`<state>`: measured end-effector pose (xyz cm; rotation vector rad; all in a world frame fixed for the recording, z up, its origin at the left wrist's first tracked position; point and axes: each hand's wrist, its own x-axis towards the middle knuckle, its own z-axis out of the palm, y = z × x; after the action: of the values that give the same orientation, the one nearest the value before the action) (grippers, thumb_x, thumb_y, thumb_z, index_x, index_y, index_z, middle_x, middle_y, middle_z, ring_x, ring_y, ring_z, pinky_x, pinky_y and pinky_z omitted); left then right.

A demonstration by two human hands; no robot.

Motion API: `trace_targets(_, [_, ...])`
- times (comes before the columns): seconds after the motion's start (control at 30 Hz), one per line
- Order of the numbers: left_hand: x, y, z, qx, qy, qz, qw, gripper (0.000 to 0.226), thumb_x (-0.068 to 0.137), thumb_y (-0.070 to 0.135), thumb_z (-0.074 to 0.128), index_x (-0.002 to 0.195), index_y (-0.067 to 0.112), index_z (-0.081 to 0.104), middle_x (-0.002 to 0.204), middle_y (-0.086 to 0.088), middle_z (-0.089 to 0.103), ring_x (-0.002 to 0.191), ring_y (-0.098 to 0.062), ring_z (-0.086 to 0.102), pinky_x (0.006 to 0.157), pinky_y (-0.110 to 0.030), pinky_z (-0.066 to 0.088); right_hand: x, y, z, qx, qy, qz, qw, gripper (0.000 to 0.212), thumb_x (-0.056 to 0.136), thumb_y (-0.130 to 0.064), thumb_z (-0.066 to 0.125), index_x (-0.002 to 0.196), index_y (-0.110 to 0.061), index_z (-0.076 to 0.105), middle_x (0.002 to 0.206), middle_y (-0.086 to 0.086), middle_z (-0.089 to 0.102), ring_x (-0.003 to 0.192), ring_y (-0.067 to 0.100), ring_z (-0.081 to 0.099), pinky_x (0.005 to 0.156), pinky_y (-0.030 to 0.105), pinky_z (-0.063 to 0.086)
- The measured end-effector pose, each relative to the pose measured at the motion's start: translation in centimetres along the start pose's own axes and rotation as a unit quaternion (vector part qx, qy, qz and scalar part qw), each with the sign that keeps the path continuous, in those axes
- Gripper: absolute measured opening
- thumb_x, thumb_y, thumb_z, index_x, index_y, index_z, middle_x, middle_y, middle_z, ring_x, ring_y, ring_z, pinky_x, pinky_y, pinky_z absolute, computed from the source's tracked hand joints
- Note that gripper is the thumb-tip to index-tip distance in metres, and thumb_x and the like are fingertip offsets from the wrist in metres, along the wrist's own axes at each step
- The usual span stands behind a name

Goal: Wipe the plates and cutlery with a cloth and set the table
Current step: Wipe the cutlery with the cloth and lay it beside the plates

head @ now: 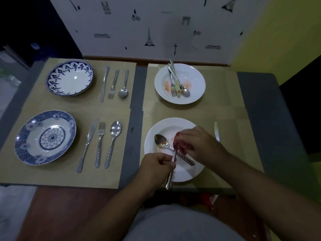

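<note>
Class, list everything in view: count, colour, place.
Mats: 4, tan, on grey table.
Patterned plates: 2, blue-white, left mats.
White plates: 2, stained, right mats.
Knives: 4, silver; two left, one in far white plate, one beside near one.
Forks: 3, silver; two left, one in far white plate.
Spoons: 4, silver; two left, one per white plate.
Utensil: 1, silver, head hidden in cloth.
Cloth: 1, red, right hand.
Left hand: grips utensil.
Right hand: holds cloth.

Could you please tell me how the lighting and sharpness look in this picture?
Head view: dim, dark at the corners; wide-angle bows the table; glints on the near-left spoon and far blue plate; right hand and cloth blurred; left hand's grip on a utensil sharper.
</note>
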<state>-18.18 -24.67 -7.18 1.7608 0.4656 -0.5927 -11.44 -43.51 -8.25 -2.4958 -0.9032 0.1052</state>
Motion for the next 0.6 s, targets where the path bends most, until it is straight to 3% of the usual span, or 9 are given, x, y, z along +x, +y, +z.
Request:
trace_targets(0.07, [-0.2, 0.4, -0.1, -0.01, 0.003, -0.001, 1.0, 0.017, 0.087, 0.008, 0.072, 0.083, 0.023, 0.078, 0.071, 0.01, 0.074, 0.063, -0.002, 0.068, 0.058, -0.016, 0.052, 0.2, 0.1, 0.3, -0.009, 0.012, 0.014, 1.0, 0.023, 0.079, -0.018, 0.069, 0.101, -0.022, 0.069, 0.106, -0.006, 0.069, 0.09, 0.027, 0.062, 0.08, 0.04, 0.048])
trace_targets(0.17, [0.1, 0.4, -0.7, 0.015, 0.004, 0.013, 1.0, 0.013, 0.089, 0.01, 0.071, 0.093, 0.019, 0.079, 0.08, 0.009, 0.072, 0.08, -0.012, 0.067, 0.076, -0.025, 0.055, -0.7, -1.7, 1.1, -0.013, 0.01, -0.033, 0.999, 0.027, 0.082, -0.013, 0.07, 0.109, -0.018, 0.069, 0.115, -0.005, 0.067, 0.09, 0.02, 0.055, 0.084, 0.03, 0.046])
trace_targets(0.23, [0.2, 0.2, -1.2, 0.037, 0.0, 0.027, 0.999, 0.013, 0.089, 0.012, 0.071, 0.096, 0.02, 0.079, 0.083, 0.013, 0.071, 0.086, -0.011, 0.066, 0.079, -0.023, 0.054, -0.5, -1.8, 1.0, -0.017, 0.006, -0.041, 0.999, 0.029, 0.081, -0.012, 0.07, 0.109, -0.018, 0.07, 0.117, -0.005, 0.067, 0.09, 0.019, 0.052, 0.084, 0.028, 0.045])
trace_targets(0.37, [-0.1, -0.2, -1.3, 0.049, 0.003, 0.031, 0.998, 0.013, 0.09, 0.013, 0.07, 0.1, 0.018, 0.078, 0.08, 0.016, 0.07, 0.077, 0.0, 0.066, 0.063, -0.009, 0.05, 1.8, 0.7, 0.3, -0.041, -0.007, 0.031, 0.999, 0.025, 0.075, -0.011, 0.074, 0.098, -0.021, 0.071, 0.108, -0.008, 0.069, 0.092, 0.021, 0.057, 0.08, 0.038, 0.048])
trace_targets(0.5, [0.3, 0.0, -1.2, -0.022, 0.018, -0.019, 0.999, 0.017, 0.097, 0.009, 0.058, 0.101, 0.013, 0.074, 0.082, -0.005, 0.07, 0.071, -0.014, 0.064, 0.058, -0.02, 0.056, 1.5, 1.2, -1.4, -0.037, 0.038, 0.106, 0.993, 0.031, 0.071, -0.009, 0.081, 0.101, -0.017, 0.075, 0.107, -0.003, 0.071, 0.095, 0.02, 0.06, 0.089, 0.028, 0.043])
trace_targets(0.6, [0.8, 0.4, -1.2, -0.018, 0.039, -0.005, 0.999, 0.021, 0.1, 0.015, 0.052, 0.112, 0.015, 0.071, 0.09, 0.004, 0.066, 0.081, -0.01, 0.06, 0.065, -0.022, 0.051, 0.2, 0.1, -2.0, -0.002, 0.072, 0.125, 0.99, 0.033, 0.076, -0.013, 0.081, 0.108, -0.019, 0.074, 0.111, -0.006, 0.07, 0.102, 0.014, 0.056, 0.091, 0.023, 0.039])
